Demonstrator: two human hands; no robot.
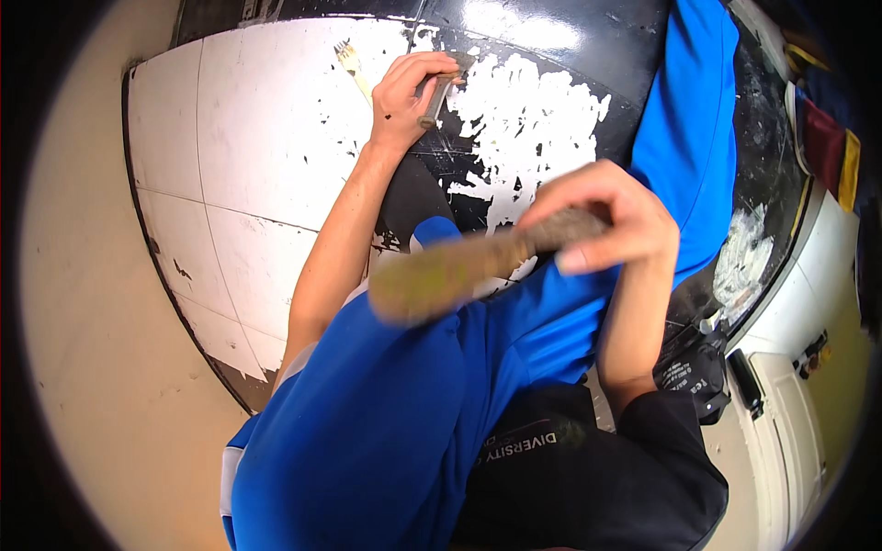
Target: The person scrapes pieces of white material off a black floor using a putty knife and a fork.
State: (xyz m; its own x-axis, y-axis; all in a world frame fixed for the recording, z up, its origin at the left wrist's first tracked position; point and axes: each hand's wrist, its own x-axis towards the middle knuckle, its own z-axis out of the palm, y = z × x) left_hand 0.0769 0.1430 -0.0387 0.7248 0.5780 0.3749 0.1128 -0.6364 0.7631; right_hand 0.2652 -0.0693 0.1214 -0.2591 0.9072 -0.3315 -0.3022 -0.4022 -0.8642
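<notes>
My right hand (pixel 634 216) is closed round the narrower end of a worn, club-shaped wooden mallet (pixel 432 280). The mallet's thick, greenish-brown head points left above my blue-clad legs and is blurred by motion. Farther off, my left hand (pixel 404 96) grips a narrow grey metal chisel (pixel 435 103). The chisel's butt end sticks out toward me, and its far end is at the black surface beside flaking white paint (pixel 528 115). A gap separates the mallet from the chisel.
A pale-handled brush or fork-like tool (pixel 349 60) lies beyond my left hand on the white panel (pixel 266 147). My blue trouser legs (pixel 684 138) stretch across the middle. A black bag (pixel 698 381) and a pale case (pixel 790 422) stand at right.
</notes>
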